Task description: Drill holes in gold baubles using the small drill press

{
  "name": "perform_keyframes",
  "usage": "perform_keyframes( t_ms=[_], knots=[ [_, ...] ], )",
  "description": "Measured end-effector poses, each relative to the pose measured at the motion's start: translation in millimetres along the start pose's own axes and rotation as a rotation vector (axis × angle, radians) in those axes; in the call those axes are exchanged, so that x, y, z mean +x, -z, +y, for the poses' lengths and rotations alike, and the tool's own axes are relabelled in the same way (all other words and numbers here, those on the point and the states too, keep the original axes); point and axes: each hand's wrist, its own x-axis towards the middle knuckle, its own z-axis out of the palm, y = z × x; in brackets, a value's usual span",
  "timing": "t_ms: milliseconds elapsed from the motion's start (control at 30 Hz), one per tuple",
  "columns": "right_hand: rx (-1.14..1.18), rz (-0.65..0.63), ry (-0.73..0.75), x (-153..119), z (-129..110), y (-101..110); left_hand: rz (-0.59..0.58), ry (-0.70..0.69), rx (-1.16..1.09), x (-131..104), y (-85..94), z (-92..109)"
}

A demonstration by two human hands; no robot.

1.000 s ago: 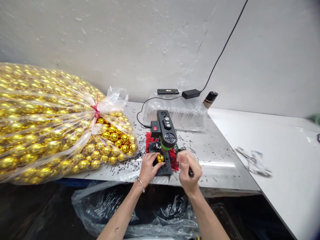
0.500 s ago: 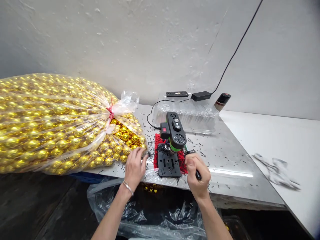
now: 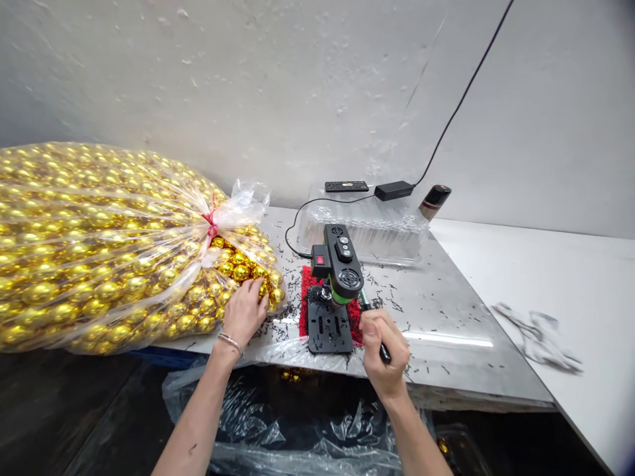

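My left hand (image 3: 244, 311) reaches into the opening of a clear plastic bag (image 3: 109, 251) full of shiny gold balls (image 3: 241, 272). Its fingers are bent against the balls; whether one is gripped is hidden. Wrapped round the black-ended lever (image 3: 385, 353) is my right hand (image 3: 384, 344). That lever belongs to a small black and green press (image 3: 343, 261), which stands on a slotted black base plate (image 3: 330, 330) over a red mat (image 3: 305, 301). No ball shows on the plate.
Behind the press lie a clear plastic tray (image 3: 387, 248), a black adapter (image 3: 394, 190) and a dark can (image 3: 435, 200). Black bits litter the metal tabletop (image 3: 446, 317). White gloves (image 3: 550, 340) lie at right. A plastic-lined container (image 3: 278, 456) sits below the front edge.
My left hand has moved left and up, from the bag's edge onto the gold balls in its opening. The right hand keeps its hold on the lever. The view has shifted slightly.
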Motion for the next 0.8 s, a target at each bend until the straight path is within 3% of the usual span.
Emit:
perform_keyframes(
  t_ms=[100,200,333,433,533,667,800],
  knots=[
    [-0.009,-0.004,-0.002,-0.3,0.1,0.4,0.021,0.277,-0.594,-7.3,8.6,5.4],
    [-0.012,0.011,-0.001,-0.4,0.2,0.1,-0.124,0.565,-1.212,-24.9,10.5,18.5],
    [-0.021,0.013,0.005,-0.2,0.3,0.2,-0.326,0.782,-1.574,-47.0,-1.9,40.4],
    [-0.031,-0.007,0.007,0.6,-0.1,1.2,-0.400,0.806,-1.596,-55.5,-23.8,53.3],
    [-0.043,-0.015,0.016,1.7,-0.7,2.1,-0.376,0.727,-1.459,-57.8,-52.4,62.9],
    [-0.067,-0.025,0.014,2.6,-1.4,2.9,-0.271,0.457,-1.129,-55.2,-79.1,73.4],
    [-0.073,-0.034,0.022,2.1,-1.1,3.1,-0.278,0.156,-0.717,-51.4,-80.7,78.4]
  ],
)
